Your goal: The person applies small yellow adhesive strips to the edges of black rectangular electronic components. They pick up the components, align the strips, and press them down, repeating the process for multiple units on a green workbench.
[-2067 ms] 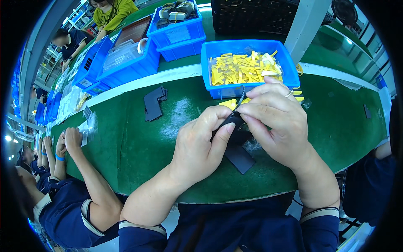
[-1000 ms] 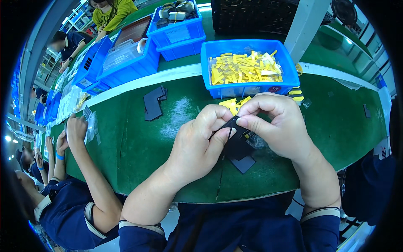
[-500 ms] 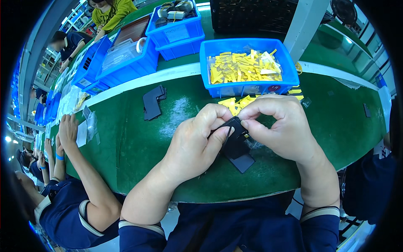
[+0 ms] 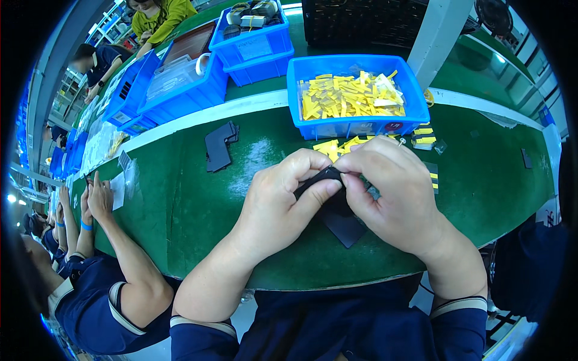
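Observation:
My left hand (image 4: 280, 201) is closed around a small black flat piece (image 4: 310, 184), thumb on top, fingers behind. My right hand (image 4: 391, 195) is closed in a pinch at the far right corner of that piece; what lies between its fingertips is hidden. Past its knuckles pokes a small pale tip (image 4: 402, 142) that I cannot identify. Below both hands, another flat black piece (image 4: 345, 229) lies on the green table (image 4: 205, 222). Loose yellow strips (image 4: 328, 150) lie just beyond my fingertips.
A blue bin (image 4: 360, 127) of yellow strips stands ahead, beside a white post (image 4: 439, 45). Black L-shaped pieces (image 4: 220, 147) are stacked at left. Striped yellow-black strips (image 4: 424, 137) lie right of my right hand. A co-worker's forearm (image 4: 135, 253) rests at the left edge.
My right hand has turned and shifted slightly down, its fingers curling closer to my left. The black piece has tilted. More striped strips show at right. The co-worker's hands have moved a little.

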The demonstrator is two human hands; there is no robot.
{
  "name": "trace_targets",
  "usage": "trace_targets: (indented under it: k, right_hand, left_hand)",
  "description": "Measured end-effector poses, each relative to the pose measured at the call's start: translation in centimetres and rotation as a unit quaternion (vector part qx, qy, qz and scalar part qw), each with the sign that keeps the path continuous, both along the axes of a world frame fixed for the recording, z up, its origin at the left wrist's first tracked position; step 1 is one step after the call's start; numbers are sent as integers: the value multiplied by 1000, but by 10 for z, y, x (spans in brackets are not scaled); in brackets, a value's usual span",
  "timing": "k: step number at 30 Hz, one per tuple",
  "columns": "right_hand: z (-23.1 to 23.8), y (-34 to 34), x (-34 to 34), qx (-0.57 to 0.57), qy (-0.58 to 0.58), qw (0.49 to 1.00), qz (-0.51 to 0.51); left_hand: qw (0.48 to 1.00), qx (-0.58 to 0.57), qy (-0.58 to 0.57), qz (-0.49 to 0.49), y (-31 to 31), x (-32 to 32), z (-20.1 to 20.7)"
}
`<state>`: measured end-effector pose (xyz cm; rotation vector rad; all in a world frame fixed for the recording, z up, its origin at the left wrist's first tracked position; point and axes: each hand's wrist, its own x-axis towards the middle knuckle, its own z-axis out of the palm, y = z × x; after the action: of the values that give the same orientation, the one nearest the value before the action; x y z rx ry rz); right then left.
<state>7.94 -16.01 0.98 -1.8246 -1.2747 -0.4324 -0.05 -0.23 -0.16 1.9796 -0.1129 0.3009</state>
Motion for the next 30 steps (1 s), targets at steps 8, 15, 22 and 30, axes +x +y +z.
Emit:
trace_targets:
  k: [8,15,22,30]
  right_hand:
    - [-14,4,0,125,290,948,46]
    - [-12,2,2,113,360,923,76]
    - [-11,-1,4,88,282,952,75]
    - [-8,-1,3,76,234,967,64]
  left_hand:
    - [970,-242,5,21,-2,3,-7]
    - [967,-255,18,14,-2,1,-5]
    - [985,-170,22,13,-1,-1,3]
    - [986,-163,30,-3,2,-2,5]
